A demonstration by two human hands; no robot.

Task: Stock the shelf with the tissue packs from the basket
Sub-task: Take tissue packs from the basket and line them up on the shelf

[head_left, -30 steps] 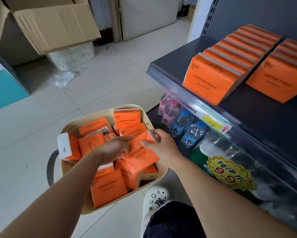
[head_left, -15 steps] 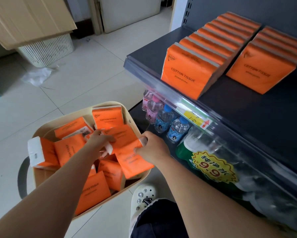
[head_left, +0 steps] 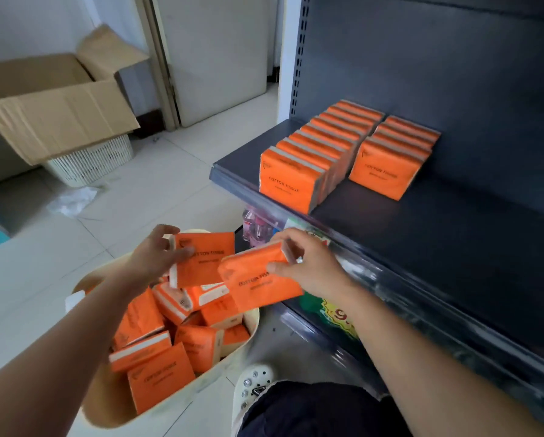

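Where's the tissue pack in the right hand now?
Head view, centre: the right hand holds the tissue pack above the basket, near its right rim. It overlaps the second pack held by the left hand, in front of the shelf.

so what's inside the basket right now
Loose orange cotton tissue packs lie jumbled in the cream basket. Its floor and any lower packs are covered, and the left forearm hides its left side.

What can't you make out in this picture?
Head view:
- lower packs in the basket: buried under top packs; count unknown.
- bottles below the shelf: mostly hidden by the right hand and its pack.
- cardboard box: inside hidden by its flap, left side cut off.
- small print on packs: blurred.
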